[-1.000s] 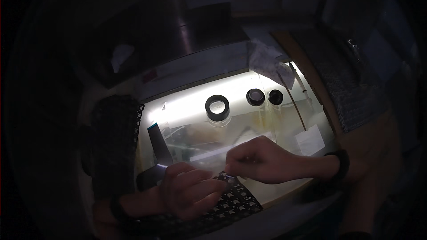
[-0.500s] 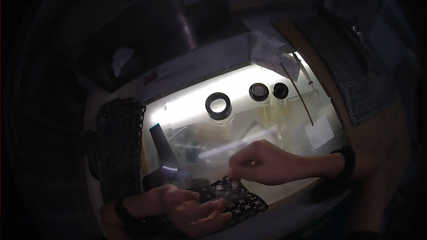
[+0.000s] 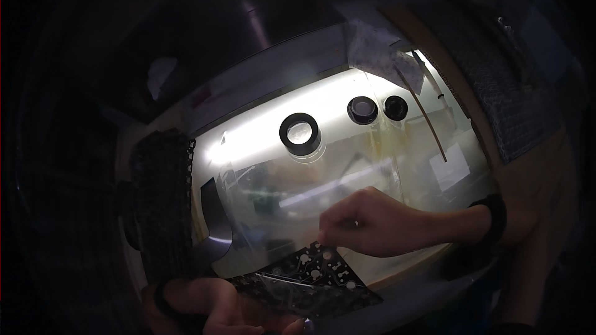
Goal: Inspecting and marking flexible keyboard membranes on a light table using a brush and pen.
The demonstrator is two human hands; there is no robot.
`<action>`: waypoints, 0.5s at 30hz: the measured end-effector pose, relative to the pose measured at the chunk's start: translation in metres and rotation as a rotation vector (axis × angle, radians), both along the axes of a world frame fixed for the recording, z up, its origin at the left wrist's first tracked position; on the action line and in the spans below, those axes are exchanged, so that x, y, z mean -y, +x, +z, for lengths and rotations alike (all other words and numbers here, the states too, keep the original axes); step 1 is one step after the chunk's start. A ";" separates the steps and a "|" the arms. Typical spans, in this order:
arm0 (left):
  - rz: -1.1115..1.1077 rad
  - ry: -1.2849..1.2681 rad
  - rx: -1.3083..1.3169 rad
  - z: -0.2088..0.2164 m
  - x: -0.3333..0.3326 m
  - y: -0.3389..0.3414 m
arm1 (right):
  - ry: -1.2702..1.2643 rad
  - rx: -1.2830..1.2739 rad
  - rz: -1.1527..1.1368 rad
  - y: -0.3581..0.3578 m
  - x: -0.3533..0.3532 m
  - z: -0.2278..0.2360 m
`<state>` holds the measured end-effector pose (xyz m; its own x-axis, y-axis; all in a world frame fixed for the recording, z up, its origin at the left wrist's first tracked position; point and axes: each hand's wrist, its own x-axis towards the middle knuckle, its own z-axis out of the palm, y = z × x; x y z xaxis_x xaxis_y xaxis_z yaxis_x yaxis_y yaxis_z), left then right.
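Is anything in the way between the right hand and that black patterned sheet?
Nothing visible: the right hand is right at the top corner of the black patterned sheet, with no object showing between them.

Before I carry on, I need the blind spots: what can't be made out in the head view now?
Head view:
- Left hand: partly cut off by the lower edge.
- Bright speck at its fingertips: too small to identify.
- Right hand: its curled fingers hide any grip on the black patterned sheet.
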<state>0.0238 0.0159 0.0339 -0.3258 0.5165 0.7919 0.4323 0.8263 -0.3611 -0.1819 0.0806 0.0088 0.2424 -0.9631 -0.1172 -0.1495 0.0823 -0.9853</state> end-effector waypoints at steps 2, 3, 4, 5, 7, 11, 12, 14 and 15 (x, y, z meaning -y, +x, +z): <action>-0.016 0.005 0.023 0.000 0.002 0.001 | 0.003 -0.030 -0.006 0.000 -0.001 0.004; -0.073 0.009 0.066 0.003 0.004 -0.001 | 0.004 -0.027 -0.008 0.000 -0.001 0.004; -0.128 0.012 0.109 0.007 0.005 -0.002 | 0.013 -0.052 -0.007 0.000 0.000 0.004; -0.130 0.019 0.111 0.009 0.005 -0.002 | 0.030 -0.077 -0.008 0.001 0.000 0.004; -0.092 -0.083 0.094 0.018 0.005 -0.003 | 0.038 -0.057 -0.014 0.002 0.000 0.008; -0.199 -0.123 0.174 0.034 0.005 -0.005 | -0.017 -0.046 -0.012 0.003 -0.001 0.003; -0.199 -0.119 0.179 0.034 0.004 -0.003 | -0.013 -0.041 -0.012 0.004 -0.002 0.002; -0.181 -0.174 0.072 0.034 0.001 0.000 | -0.072 -0.081 -0.020 0.005 -0.002 0.001; -0.187 -0.148 0.080 0.034 0.001 0.001 | -0.070 -0.079 -0.019 0.005 -0.003 0.000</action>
<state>0.0248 0.0151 0.0675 -0.2723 0.6817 0.6791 0.6044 0.6703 -0.4305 -0.1767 0.0832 0.0088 0.2164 -0.9740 -0.0673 -0.2256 0.0172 -0.9741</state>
